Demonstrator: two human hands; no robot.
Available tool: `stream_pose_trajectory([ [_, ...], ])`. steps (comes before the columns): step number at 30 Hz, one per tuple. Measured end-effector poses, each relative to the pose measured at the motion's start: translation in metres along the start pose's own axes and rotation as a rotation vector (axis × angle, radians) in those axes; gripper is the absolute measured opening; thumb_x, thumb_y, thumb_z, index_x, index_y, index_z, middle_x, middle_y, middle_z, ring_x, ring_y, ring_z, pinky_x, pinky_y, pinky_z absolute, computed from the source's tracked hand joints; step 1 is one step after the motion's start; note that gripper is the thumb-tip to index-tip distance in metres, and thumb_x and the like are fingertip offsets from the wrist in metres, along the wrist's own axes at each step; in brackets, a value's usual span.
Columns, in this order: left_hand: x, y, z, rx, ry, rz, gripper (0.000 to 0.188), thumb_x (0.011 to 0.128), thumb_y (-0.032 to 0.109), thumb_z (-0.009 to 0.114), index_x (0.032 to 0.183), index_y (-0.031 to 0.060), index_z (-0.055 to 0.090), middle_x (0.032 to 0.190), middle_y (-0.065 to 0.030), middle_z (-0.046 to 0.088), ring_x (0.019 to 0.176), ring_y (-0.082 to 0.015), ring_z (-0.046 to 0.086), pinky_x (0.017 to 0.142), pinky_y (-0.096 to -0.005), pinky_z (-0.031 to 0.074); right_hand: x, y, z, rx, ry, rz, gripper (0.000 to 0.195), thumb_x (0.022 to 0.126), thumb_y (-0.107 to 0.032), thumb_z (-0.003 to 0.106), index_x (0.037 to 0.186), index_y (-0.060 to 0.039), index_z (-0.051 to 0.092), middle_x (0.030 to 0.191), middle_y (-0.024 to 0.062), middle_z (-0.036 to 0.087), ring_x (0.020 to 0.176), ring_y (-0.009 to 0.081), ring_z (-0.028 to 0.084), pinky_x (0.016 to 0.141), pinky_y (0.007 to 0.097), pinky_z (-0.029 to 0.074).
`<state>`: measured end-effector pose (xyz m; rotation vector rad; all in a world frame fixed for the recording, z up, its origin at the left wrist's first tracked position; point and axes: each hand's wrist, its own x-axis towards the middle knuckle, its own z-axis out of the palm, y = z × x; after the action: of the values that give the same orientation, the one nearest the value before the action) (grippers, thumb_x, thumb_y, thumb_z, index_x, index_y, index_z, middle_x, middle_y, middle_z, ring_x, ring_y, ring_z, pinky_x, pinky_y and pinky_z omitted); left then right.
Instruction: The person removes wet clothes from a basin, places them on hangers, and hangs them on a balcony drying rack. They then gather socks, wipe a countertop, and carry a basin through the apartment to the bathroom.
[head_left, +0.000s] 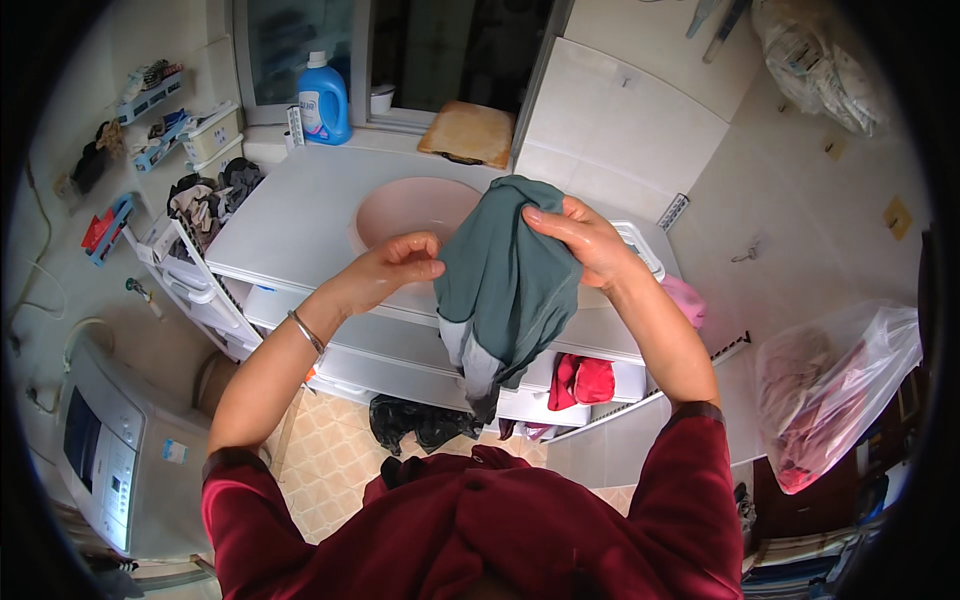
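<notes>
A dark green cloth garment (510, 262) with grey parts at its lower end hangs in folds in front of me. My right hand (589, 240) grips its upper right edge, thumb on the near side. At the left edge of the cloth, the thumb and curled fingers of my left hand (397, 270) pinch the fabric. Both hands look wet. Behind the garment, a pale pink basin (416, 206) stands on a grey tabletop (300, 202); the cloth hides part of its right side.
A blue detergent bottle (324, 105) and wooden cutting board (469, 135) stand by the window. Clothes (214, 195) are heaped at the left. A washing machine (124, 450) sits lower left, and a clear bag (832, 397) hangs right. Red cloth (581, 382) and a black bag (420, 424) lie below.
</notes>
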<state>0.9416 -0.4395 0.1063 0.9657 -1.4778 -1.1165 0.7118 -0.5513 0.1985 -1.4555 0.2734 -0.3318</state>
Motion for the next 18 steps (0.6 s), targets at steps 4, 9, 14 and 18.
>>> stream_pose_trajectory([
  [4,0.005,0.002,0.001,-0.513,0.1,0.004,0.016,0.089,0.026,0.054,0.084,0.0122,0.047,0.081,0.0057,0.047,0.076,-0.0028,0.047,0.067,-0.0205,0.041,-0.011,-0.001,-0.008,0.027,0.038,-0.106,0.042,0.082,-0.013,0.062,0.121,-0.0059,0.049,0.111,0.0035,0.057,0.101,0.0131,0.055,0.086,0.0289,0.045],
  [9,-0.005,0.025,0.015,-0.15,0.072,-0.448,0.063,0.083,0.033,0.063,0.132,0.0048,0.036,0.122,-0.0054,0.049,0.11,-0.0135,0.047,0.093,-0.026,0.039,-0.019,-0.003,-0.023,-0.008,0.213,-0.241,0.046,0.076,0.002,0.059,0.121,-0.0073,0.049,0.109,0.0054,0.057,0.096,0.0159,0.057,0.085,0.0305,0.046],
  [14,0.002,0.026,0.016,-0.081,-0.104,-0.288,0.055,0.083,0.03,0.063,0.125,-0.0013,0.044,0.111,-0.0116,0.057,0.102,-0.0178,0.053,0.091,-0.0255,0.04,-0.026,-0.015,-0.045,-0.134,0.263,-0.229,0.014,0.077,0.002,0.061,0.09,-0.0028,0.062,0.082,0.0027,0.063,0.074,0.0099,0.06,0.067,0.0226,0.05],
  [18,0.0,0.028,0.029,-0.616,-0.118,-0.339,0.048,0.086,0.03,0.058,0.122,-0.0004,0.047,0.096,-0.0116,0.06,0.087,-0.0182,0.058,0.081,-0.026,0.044,-0.013,-0.019,-0.052,-0.27,0.237,-0.208,0.015,0.079,-0.009,0.065,0.093,-0.0038,0.062,0.088,0.0015,0.062,0.079,0.0089,0.058,0.074,0.0229,0.047],
])
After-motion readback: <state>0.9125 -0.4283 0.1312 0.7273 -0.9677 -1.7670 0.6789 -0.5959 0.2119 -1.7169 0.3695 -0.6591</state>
